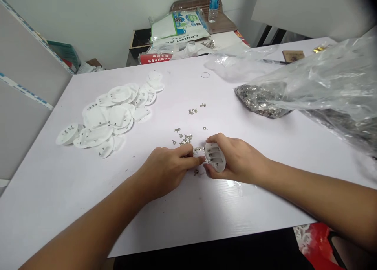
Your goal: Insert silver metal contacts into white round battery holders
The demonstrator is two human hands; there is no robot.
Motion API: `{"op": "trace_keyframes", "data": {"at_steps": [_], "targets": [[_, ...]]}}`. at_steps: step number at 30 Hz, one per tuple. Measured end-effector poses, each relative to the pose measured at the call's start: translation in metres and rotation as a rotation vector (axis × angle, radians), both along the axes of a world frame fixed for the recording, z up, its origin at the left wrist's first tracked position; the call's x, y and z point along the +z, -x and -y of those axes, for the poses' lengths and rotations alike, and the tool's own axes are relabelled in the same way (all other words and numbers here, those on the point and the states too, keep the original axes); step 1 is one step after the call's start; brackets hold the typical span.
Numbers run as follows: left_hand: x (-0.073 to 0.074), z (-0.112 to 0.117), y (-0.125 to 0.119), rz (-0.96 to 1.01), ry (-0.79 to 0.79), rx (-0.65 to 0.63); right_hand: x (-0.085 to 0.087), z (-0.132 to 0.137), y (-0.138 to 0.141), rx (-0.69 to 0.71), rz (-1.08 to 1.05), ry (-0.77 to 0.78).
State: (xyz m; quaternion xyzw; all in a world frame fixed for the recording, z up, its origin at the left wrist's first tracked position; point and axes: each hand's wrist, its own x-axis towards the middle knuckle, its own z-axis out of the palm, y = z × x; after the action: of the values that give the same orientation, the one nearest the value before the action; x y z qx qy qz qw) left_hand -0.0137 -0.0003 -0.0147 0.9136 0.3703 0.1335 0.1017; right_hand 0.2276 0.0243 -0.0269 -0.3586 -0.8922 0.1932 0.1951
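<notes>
two bare hands at a white plastic disc, metal clips scattered below

a white plastic disc (215, 157), its face ribbed and showing metal strips, is held tilted just above a white table (73, 207), toward the table's front middle. the right hand (235, 160) is clamped around it. the left hand (165, 171) meets it from the other side, fingers (191, 160) drawn together at its edge; whatever they pinch is too small to tell. small metal clips (184, 140) lie scattered just beside both hands. farther left sits a loose heap of white discs (107, 118). to the right, a clear plastic bag (324, 85) of silvery metal parts slumps on the table. beyond the far edge, a water bottle (214, 4) stands on a brown chair (224, 24).
</notes>
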Motion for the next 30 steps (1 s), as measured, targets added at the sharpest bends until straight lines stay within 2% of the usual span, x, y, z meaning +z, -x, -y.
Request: {"op": "trace_keyframes", "data": {"at_steps": [12, 30], "targets": [[0.018, 0.017, -0.021, -0.156, 0.126, 0.189, -0.004, 0.002, 0.003, 0.000, -0.001, -0.125], [0.016, 0.018, -0.031, -0.202, 0.125, 0.212, -0.002, 0.001, 0.004, 0.006, -0.030, -0.100]]}}
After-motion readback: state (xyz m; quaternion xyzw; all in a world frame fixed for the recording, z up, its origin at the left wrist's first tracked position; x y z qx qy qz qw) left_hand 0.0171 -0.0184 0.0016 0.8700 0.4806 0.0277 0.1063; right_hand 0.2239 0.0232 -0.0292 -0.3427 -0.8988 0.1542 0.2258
